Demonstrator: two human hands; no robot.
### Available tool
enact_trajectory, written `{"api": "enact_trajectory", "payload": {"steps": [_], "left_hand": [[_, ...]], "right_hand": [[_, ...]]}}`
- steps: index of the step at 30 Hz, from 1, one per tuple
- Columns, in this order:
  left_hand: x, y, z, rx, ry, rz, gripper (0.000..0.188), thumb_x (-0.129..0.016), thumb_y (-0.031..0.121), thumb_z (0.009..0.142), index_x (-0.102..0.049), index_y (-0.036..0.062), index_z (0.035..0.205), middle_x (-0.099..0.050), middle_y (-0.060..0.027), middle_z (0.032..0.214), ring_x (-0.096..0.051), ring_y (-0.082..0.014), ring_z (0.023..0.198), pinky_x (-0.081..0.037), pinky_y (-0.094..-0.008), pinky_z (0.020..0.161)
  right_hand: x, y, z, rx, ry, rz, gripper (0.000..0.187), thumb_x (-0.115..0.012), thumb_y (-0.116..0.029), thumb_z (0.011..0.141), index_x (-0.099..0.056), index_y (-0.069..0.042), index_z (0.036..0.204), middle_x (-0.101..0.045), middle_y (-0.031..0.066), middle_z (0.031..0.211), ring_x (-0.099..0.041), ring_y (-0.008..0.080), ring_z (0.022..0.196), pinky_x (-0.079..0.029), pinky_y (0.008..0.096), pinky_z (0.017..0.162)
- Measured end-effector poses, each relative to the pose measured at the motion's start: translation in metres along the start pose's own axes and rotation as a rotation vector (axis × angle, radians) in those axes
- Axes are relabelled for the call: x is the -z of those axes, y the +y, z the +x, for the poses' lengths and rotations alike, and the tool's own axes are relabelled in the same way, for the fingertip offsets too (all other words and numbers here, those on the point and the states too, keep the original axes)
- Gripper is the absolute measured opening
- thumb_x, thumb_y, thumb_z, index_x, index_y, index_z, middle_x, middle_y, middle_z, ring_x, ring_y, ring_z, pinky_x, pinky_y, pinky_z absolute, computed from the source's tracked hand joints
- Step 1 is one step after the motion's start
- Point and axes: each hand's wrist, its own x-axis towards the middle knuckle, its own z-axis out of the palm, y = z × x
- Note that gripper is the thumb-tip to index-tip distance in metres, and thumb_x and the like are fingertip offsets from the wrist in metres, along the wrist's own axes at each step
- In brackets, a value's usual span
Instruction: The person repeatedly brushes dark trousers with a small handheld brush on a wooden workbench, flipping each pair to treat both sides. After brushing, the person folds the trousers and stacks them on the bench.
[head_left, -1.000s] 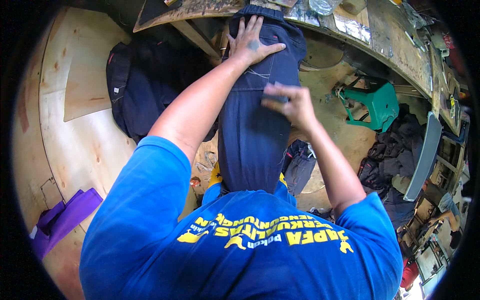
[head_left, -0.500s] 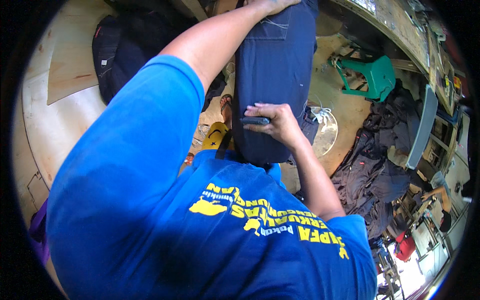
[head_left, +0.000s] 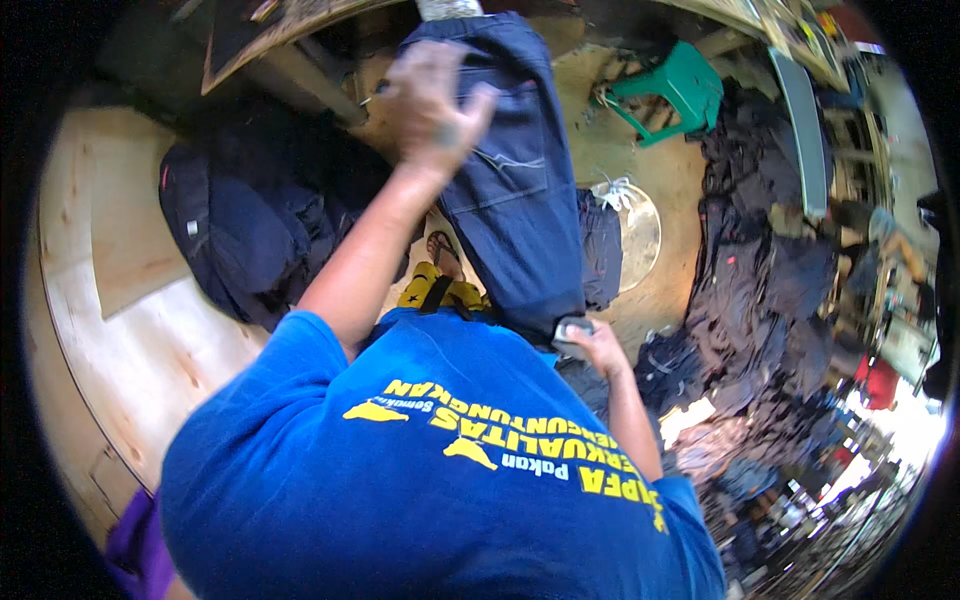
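Observation:
A pair of dark navy trousers [head_left: 500, 215] with light pocket stitching lies lengthwise in front of me, its lower end near my lap. At the far end my left hand [head_left: 435, 110] is over the trousers' left side, thumb apart and fingers stretched out, smeared by motion. It holds nothing that I can see. Beside the near right edge of the cloth, my right hand [head_left: 603, 348] is closed around a small dark hand-held tool [head_left: 573, 337] with a pale face. Its exact kind is unclear.
Dark garments are heaped at the left [head_left: 235, 225] beside a pale wooden board [head_left: 135, 250]. A green plastic stool [head_left: 680, 95] stands at the far right, near a larger pile of dark clothing [head_left: 750, 260]. A round pale-rimmed item [head_left: 655, 240] lies right of the trousers.
My left hand has come back into full view and lifted off the cloth. My right hand has moved from on top of the trousers to their near right edge, still holding the tool. The view has shifted.

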Motion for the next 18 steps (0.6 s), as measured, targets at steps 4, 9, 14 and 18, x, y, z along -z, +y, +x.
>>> {"api": "enact_trajectory", "payload": {"steps": [4, 9, 14, 18], "left_hand": [[-0.039, -0.110, 0.043, 0.880, -0.026, -0.680, 0.116, -0.094, 0.049, 0.086, -0.031, -0.0054, 0.167, -0.034, -0.0279, 0.171, -0.041, -0.0384, 0.155, -0.034, -0.0487, 0.127], [0.002, -0.126, 0.059, 0.644, -0.576, -0.691, 0.058, -0.074, 0.037, 0.104, -0.064, -0.0028, 0.145, -0.076, -0.0158, 0.132, -0.070, -0.0275, 0.124, -0.051, -0.0428, 0.109], [0.077, -0.093, 0.031, 0.223, -0.501, -0.464, 0.034, -0.078, 0.030, 0.101, -0.077, -0.0014, 0.116, -0.080, -0.0164, 0.104, -0.075, -0.0211, 0.098, -0.057, -0.0357, 0.087], [0.047, -0.103, 0.011, 0.991, -0.264, -1.552, 0.095, -0.076, 0.071, 0.094, -0.041, 0.0161, 0.163, -0.061, -0.0036, 0.141, -0.055, -0.0201, 0.133, -0.039, -0.0457, 0.118]], "right_hand": [[0.002, -0.011, 0.009, 0.046, 0.051, -0.067, 0.033, -0.089, -0.027, 0.093, -0.080, -0.003, 0.115, -0.080, 0.0040, 0.102, -0.074, 0.0149, 0.088, -0.060, 0.0345, 0.084], [-0.031, -0.054, 0.017, 0.648, 0.201, -0.602, 0.034, -0.089, -0.019, 0.088, -0.080, 0.001, 0.115, -0.081, 0.0061, 0.112, -0.075, 0.0218, 0.099, -0.059, 0.0378, 0.092], [-0.034, -0.031, 0.007, 0.250, 0.361, -0.552, 0.038, -0.089, -0.032, 0.086, -0.082, -0.001, 0.107, -0.081, 0.0095, 0.094, -0.076, 0.0228, 0.085, -0.060, 0.0393, 0.082], [-0.004, 0.004, -0.013, 0.069, 0.564, -0.492, 0.035, -0.088, -0.032, 0.087, -0.084, -0.003, 0.106, -0.084, 0.0111, 0.089, -0.079, 0.0222, 0.077, -0.062, 0.0406, 0.075]]}}
